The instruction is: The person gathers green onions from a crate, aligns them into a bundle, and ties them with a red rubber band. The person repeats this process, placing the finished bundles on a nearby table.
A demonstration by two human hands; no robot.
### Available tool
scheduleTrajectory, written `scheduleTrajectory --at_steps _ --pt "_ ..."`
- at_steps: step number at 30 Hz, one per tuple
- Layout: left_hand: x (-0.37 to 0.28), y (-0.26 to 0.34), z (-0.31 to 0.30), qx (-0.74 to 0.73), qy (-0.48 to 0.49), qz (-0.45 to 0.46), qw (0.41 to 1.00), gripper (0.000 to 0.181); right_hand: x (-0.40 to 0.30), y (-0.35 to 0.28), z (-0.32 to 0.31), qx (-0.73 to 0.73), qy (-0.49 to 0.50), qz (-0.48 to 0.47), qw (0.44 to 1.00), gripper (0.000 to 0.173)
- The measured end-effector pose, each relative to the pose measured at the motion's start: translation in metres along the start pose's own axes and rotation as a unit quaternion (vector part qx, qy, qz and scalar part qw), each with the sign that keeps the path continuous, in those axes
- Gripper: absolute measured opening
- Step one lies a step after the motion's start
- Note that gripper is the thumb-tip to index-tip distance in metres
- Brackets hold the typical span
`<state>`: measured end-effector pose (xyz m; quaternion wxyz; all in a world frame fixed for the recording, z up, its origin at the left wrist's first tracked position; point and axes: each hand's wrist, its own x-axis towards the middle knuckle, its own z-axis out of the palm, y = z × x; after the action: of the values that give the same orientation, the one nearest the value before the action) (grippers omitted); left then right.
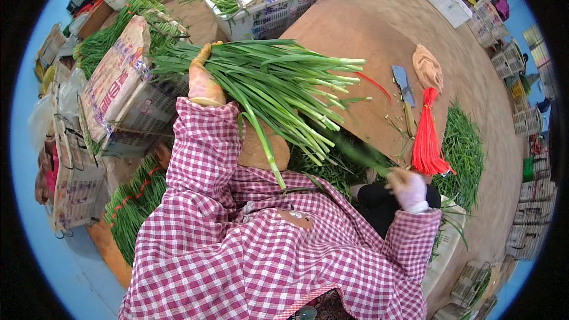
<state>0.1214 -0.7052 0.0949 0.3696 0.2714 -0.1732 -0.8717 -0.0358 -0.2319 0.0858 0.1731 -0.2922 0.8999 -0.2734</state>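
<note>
My left hand, in a stained glove, is closed around the leafy part of a large bunch of green garlic-like stalks; their pale cut ends fan out to the right over a brown board. One stalk hangs lower, towards my checked smock. At the lower right, my right hand is blurred, with a blurred green leaf or stalk at its fingers. A cleaver with a wooden handle lies on the board, beside a bundle of red ties and a tan cloth. A single red tie lies near the stalk ends.
Loose green leaves lie right of the board, and more lie below it. A white crate with a sack over it stands behind; another sack-covered crate is at the left. Tied green bundles lie lower left. People are in the far background.
</note>
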Motion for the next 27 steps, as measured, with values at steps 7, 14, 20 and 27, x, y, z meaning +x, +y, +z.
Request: scheduleTrajectory --at_steps 7,14,20,27 --pt "-0.013 -0.005 0.018 0.024 0.049 0.031 0.998 0.021 0.054 -0.143 0.006 0.199 0.101 -0.242 0.944 0.027" --pt "-0.013 -0.006 0.025 -0.025 0.059 0.050 0.997 0.021 0.083 -0.217 0.059 -0.106 0.259 -0.360 0.890 0.021" --pt "-0.023 -0.007 0.028 -0.031 0.052 0.034 0.998 0.021 0.076 -0.180 0.047 0.211 0.080 -0.243 0.944 0.009" --pt "-0.010 -0.006 0.012 -0.023 0.042 0.031 0.998 0.023 0.029 -0.088 -0.016 0.352 -0.117 0.004 0.928 0.017"
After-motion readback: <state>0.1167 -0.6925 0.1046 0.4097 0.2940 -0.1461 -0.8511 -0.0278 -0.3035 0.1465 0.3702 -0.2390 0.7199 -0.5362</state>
